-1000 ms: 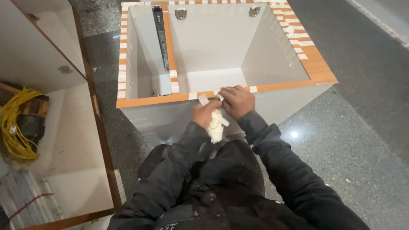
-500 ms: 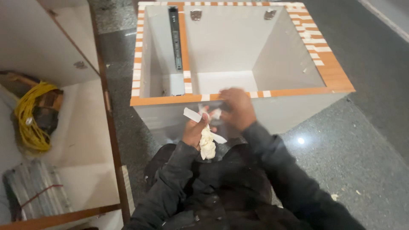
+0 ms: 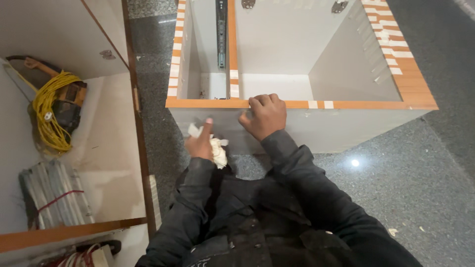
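Crumpled tape wad, likely light, soft and sticky so best pinched by its bulk, sits clenched in left hand against the white cabinet box front, while right hand grips the orange edge, fingers curled.

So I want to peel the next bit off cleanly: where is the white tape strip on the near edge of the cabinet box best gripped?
Probably pinch the white tape strip at one short end, coming from above on the near side. It lies flat across the orange edge band, so only a lifted end offers purchase. The right hand rests on the same edge, left of it; the left hand holds wadded tape.
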Action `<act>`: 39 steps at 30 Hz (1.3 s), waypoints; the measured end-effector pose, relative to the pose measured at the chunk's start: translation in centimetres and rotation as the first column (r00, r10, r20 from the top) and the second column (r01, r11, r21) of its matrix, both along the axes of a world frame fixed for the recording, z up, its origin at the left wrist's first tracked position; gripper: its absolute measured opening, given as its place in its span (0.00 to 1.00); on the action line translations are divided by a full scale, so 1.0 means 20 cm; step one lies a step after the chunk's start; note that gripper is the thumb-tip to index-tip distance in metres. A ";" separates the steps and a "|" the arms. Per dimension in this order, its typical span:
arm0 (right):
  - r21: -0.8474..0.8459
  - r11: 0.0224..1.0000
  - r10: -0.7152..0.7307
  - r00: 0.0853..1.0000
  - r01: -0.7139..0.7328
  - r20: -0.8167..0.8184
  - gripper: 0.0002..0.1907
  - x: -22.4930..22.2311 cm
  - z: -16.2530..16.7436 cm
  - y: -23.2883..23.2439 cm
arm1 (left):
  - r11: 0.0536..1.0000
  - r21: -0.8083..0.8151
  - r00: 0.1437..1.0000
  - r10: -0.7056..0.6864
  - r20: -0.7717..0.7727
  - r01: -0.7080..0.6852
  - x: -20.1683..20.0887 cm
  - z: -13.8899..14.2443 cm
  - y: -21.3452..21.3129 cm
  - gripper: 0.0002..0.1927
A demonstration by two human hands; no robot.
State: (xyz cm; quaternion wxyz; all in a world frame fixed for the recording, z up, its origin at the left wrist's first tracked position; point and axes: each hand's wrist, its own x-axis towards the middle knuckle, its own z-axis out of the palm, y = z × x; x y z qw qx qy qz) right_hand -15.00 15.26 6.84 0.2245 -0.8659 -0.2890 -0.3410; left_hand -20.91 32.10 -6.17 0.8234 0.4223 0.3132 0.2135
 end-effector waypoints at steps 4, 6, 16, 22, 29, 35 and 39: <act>-0.004 1.000 -0.011 0.999 0.011 0.049 0.09 0.03 -0.04 0.00 | 0.884 0.445 0.980 -0.189 0.056 0.145 0.01 0.15 -0.08 0.13; 0.004 1.000 0.022 0.995 -0.023 0.093 0.06 0.04 -0.04 -0.04 | 0.737 0.662 0.974 -0.222 0.046 0.137 0.05 0.22 -0.17 0.14; 0.149 0.964 0.239 0.963 -0.221 -0.122 0.13 0.04 -0.04 -0.22 | 0.533 0.846 0.999 0.002 0.034 -0.030 0.13 0.37 -0.49 0.10; 0.156 0.947 0.304 0.939 -0.280 -0.162 0.18 0.07 -0.02 -0.26 | 0.612 0.791 1.000 -0.001 0.004 -0.003 0.19 0.30 -0.54 0.07; 0.131 0.956 0.278 0.952 -0.262 -0.125 0.18 0.05 -0.02 -0.24 | 0.897 -0.105 0.889 -0.401 0.220 0.430 0.21 0.36 -0.42 0.10; 0.097 0.989 0.135 0.942 -0.110 -0.307 0.07 0.18 0.05 -0.18 | 0.749 0.151 0.742 -0.662 0.106 0.645 0.13 0.48 -0.21 0.12; 0.067 0.985 0.173 0.915 -0.160 -0.365 0.09 0.21 0.12 -0.17 | 0.905 -0.004 0.905 -0.425 0.030 0.425 0.02 0.49 -0.12 0.14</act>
